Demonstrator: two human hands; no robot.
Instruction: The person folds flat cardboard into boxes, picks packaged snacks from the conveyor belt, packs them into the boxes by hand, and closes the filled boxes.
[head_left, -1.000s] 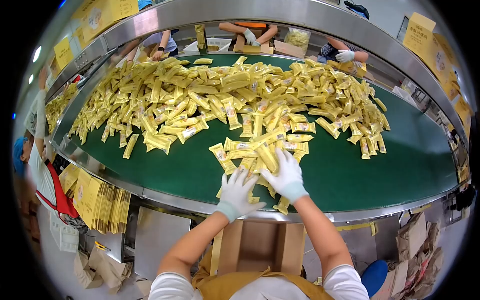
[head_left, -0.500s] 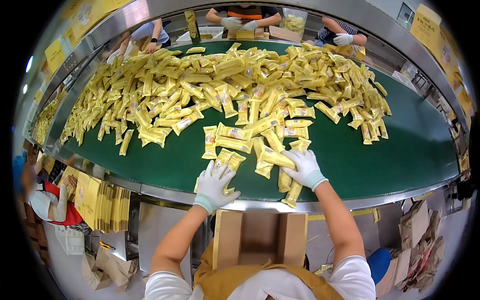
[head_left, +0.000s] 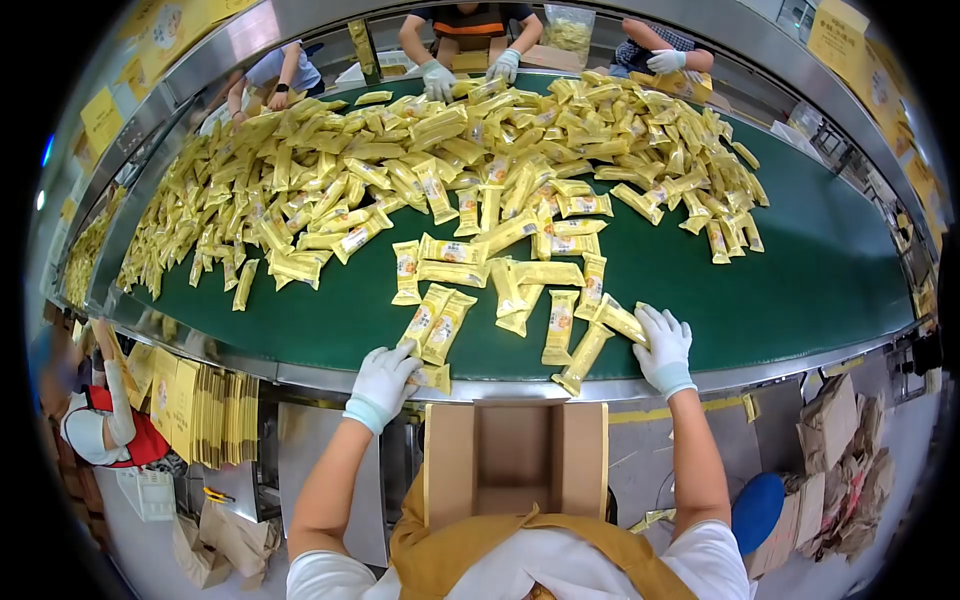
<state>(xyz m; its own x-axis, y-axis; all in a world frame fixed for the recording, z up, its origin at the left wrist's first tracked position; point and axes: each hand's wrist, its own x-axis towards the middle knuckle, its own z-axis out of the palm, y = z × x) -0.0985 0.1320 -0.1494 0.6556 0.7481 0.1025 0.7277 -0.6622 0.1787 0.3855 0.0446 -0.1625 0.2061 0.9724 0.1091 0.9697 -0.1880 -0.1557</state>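
Observation:
My left hand (head_left: pixel 384 386), in a white glove, is at the near edge of the belt, its fingers closed at the end of a small yellow snack packet (head_left: pixel 432 378). Two packets (head_left: pixel 436 322) lie side by side just beyond it. Over on the right, my gloved right hand (head_left: pixel 664 348) has its fingers bent around one end of another yellow packet (head_left: pixel 620 320), which slants up to the left. Loose packets (head_left: pixel 561 328) lie between my hands. An open cardboard box (head_left: pixel 455 465) sits in front of my body, below the belt edge.
A big heap of yellow packets (head_left: pixel 430 150) covers the far part of the green belt (head_left: pixel 820 270). Across it are co-workers, one with gloved hands (head_left: pixel 437 80) at the heap. Folded yellow cartons (head_left: pixel 210 405) stand at left; brown paper (head_left: pixel 840 450) lies at right.
My hands have moved apart and nearer the belt edge. Packets by my right hand are spread out more. The co-worker opposite has separated their hands and reached down to the heap.

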